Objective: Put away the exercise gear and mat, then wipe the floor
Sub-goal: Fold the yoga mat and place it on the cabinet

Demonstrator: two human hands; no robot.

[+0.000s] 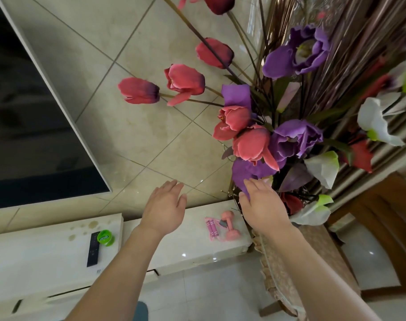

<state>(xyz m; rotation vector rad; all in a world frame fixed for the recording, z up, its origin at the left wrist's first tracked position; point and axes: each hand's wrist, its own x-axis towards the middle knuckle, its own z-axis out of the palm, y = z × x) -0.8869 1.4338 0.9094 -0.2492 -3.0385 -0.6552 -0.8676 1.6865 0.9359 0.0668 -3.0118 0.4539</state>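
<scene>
Both hands were empty: the left hand (pixel 165 206) hovered flat with fingers loosely spread, and the right hand (pixel 263 205) reached forward, open, its fingertips at the soft purple petals of the flowers (pixel 290 137). Between the wrists, a small pink dumbbell (pixel 230 225) and a pink-handled jump rope (pixel 211 228) lay touching on the glossy white cabinet (pixel 185 253), likely their storage spot. No mat was visible. Farther left sat a slim black remote (pixel 93 249) beside a round green tub (pixel 106 237).

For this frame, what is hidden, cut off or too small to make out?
Head view:
- Exercise mat and cloth: outside the frame.
- Pink dumbbell and pink skipping-rope handles: rope cord too small to trace.
- Flower vase base: hidden behind right hand.
- Green round tub: label too small.
</scene>
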